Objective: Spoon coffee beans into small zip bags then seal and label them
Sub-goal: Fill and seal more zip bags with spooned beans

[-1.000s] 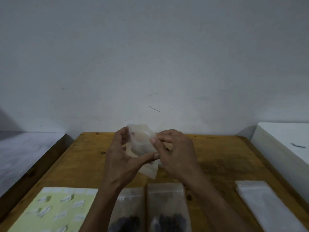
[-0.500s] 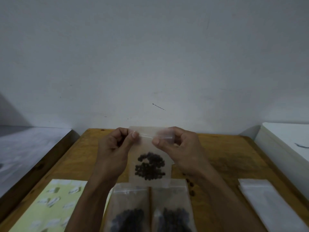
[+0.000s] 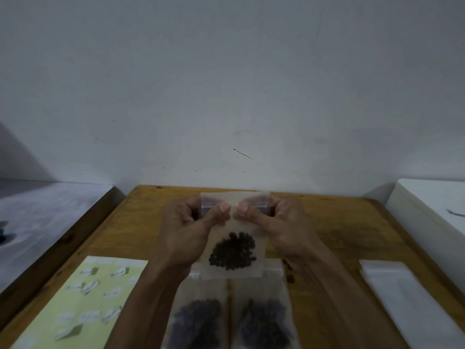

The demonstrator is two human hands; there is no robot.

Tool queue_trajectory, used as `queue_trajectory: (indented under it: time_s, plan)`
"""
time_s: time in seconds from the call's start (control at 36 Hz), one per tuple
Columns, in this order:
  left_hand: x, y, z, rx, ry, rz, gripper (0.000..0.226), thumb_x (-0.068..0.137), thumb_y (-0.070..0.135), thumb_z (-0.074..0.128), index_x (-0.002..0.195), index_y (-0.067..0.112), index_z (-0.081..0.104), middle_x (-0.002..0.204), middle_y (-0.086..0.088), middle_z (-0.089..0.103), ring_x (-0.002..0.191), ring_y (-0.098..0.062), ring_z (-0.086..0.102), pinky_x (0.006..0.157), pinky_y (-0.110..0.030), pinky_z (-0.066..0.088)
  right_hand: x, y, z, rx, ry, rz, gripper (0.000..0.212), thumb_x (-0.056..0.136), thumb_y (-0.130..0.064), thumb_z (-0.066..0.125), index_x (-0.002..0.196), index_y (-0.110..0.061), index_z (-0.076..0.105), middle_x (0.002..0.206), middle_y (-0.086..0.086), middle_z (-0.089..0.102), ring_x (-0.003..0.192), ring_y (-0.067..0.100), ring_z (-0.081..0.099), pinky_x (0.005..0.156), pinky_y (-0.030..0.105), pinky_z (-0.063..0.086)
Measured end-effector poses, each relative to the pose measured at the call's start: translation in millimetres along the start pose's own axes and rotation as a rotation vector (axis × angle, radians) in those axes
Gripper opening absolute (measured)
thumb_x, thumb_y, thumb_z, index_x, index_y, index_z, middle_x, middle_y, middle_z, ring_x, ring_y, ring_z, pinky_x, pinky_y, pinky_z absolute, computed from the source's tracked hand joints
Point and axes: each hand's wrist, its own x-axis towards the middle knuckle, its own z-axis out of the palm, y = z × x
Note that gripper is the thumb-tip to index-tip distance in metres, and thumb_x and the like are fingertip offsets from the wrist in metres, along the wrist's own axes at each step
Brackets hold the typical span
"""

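I hold a small clear zip bag (image 3: 234, 227) upright above the wooden table (image 3: 339, 230); dark coffee beans (image 3: 232, 251) lie heaped in its lower half. My left hand (image 3: 187, 230) pinches the zip strip at the top left. My right hand (image 3: 281, 225) pinches the strip at the top right. The two thumbs nearly meet at the middle of the strip. Below them, two filled zip bags lie flat side by side, the left bag (image 3: 198, 316) and the right bag (image 3: 264, 316), each with a dark heap of beans.
A pale green label sheet (image 3: 83, 303) with several white stickers lies at the front left. A stack of empty clear bags (image 3: 407, 295) lies at the front right. A few loose beans (image 3: 290, 278) sit by my right wrist. A white box (image 3: 427, 212) flanks the table's right side.
The bag, crumpled between my hands a second ago, now hangs straight with its beans at the bottom. My thumbs have slid together toward the middle of the zip strip.
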Motion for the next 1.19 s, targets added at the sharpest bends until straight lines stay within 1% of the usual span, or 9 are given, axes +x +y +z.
queue_trajectory:
  time_s: [0.11, 0.28, 0.53, 0.61, 0.67, 0.75, 0.89, 1.0, 1.19]
  plan:
    - [-1.4, 2.8, -14.7, -0.023, -0.011, -0.085, 0.026, 0.073, 0.031, 0.072, 0.074, 0.006, 0.075, 0.077, -0.014, 0.072, 0.072, -0.020, 0.067, 0.065, -0.034, 0.056, -4.0, 1.5, -11.1, -0.042, 0.039, 0.033, 0.029, 0.074, -0.035, 0.074, 0.080, -0.007, 0.080, 0.085, 0.013, 0.078, 0.078, 0.022, 0.072, 0.076, 0.051, 0.058]
    - [-17.6, 1.3, -26.2, -0.044, 0.043, -0.157, 0.028, 0.072, 0.024, 0.070, 0.073, -0.004, 0.070, 0.067, -0.012, 0.067, 0.060, -0.016, 0.063, 0.052, -0.027, 0.055, -14.2, 14.1, -1.1, 0.020, -0.001, 0.203, 0.018, 0.087, -0.024, 0.074, 0.080, -0.008, 0.078, 0.083, 0.008, 0.076, 0.074, 0.019, 0.070, 0.056, 0.032, 0.053]
    - [-37.9, -26.2, -63.0, 0.363, 0.038, -0.406, 0.020, 0.086, 0.015, 0.074, 0.079, -0.003, 0.072, 0.069, -0.015, 0.071, 0.060, -0.017, 0.067, 0.051, -0.033, 0.058, -26.8, 58.3, 32.5, -0.254, 0.026, 0.299, 0.021, 0.086, -0.016, 0.077, 0.078, 0.001, 0.069, 0.072, 0.017, 0.070, 0.059, 0.024, 0.068, 0.057, 0.038, 0.062]
    - [-39.7, -48.4, -67.5, 0.634, 0.072, -0.404, 0.022, 0.085, 0.026, 0.077, 0.079, 0.006, 0.071, 0.071, -0.012, 0.071, 0.067, -0.025, 0.068, 0.061, -0.044, 0.059, -27.9, 71.0, 43.5, -0.631, 0.034, 0.235, 0.029, 0.086, -0.027, 0.075, 0.062, -0.018, 0.062, 0.060, -0.003, 0.063, 0.056, 0.005, 0.061, 0.055, 0.022, 0.053]
    - [-40.1, -62.6, -69.1, 0.824, 0.103, -0.382, 0.022, 0.083, 0.036, 0.077, 0.079, 0.016, 0.070, 0.073, -0.002, 0.070, 0.074, -0.021, 0.066, 0.071, -0.043, 0.058, -27.7, 75.9, 50.6, -0.837, 0.030, 0.238, 0.029, 0.088, -0.036, 0.071, 0.066, -0.022, 0.058, 0.066, -0.008, 0.060, 0.062, 0.005, 0.056, 0.054, 0.025, 0.045]
    - [-40.1, -76.4, -69.6, 0.971, 0.127, -0.347, 0.031, 0.080, 0.047, 0.076, 0.097, 0.021, 0.069, 0.088, 0.005, 0.069, 0.085, -0.017, 0.065, 0.077, -0.038, 0.056, -26.5, 79.4, 58.3, -1.040, 0.024, 0.258, 0.020, 0.088, -0.045, 0.067, 0.093, -0.026, 0.061, 0.093, -0.006, 0.065, 0.088, 0.016, 0.061, 0.070, 0.032, 0.052]
    - [-39.3, -85.0, -66.0, 1.074, 0.096, -0.331, 0.060, 0.083, 0.051, 0.071, 0.132, 0.020, 0.058, 0.126, -0.002, 0.064, 0.117, -0.023, 0.058, 0.092, -0.042, 0.052, -28.5, 82.7, 59.7, -1.100, 0.006, 0.190, 0.050, 0.091, -0.046, 0.064, 0.133, -0.022, 0.051, 0.132, -0.001, 0.055, 0.125, 0.022, 0.048, 0.092, 0.037, 0.048]
    - [-37.1, -79.3, -58.7, 1.093, 0.114, -0.221, 0.058, 0.084, 0.049, 0.071, 0.132, 0.019, 0.059, 0.128, -0.005, 0.063, 0.120, -0.025, 0.056, 0.091, -0.041, 0.051, -30.6, 80.8, 53.1, -1.048, 0.043, 0.135, 0.046, 0.092, -0.046, 0.063, 0.133, -0.025, 0.053, 0.130, -0.005, 0.056, 0.123, 0.016, 0.049, 0.093, 0.036, 0.050]
    - [-27.0, -53.9, -14.5, 0.942, 0.113, -0.025, 0.044, 0.083, 0.042, 0.075, 0.120, 0.018, 0.067, 0.102, 0.004, 0.069, 0.087, -0.013, 0.063, 0.075, -0.034, 0.055, -33.6, 56.8, 14.5, -0.865, 0.229, 0.052, 0.024, 0.091, -0.035, 0.069, 0.114, -0.028, 0.066, 0.100, -0.012, 0.065, 0.090, 0.004, 0.059, 0.073, 0.025, 0.049]
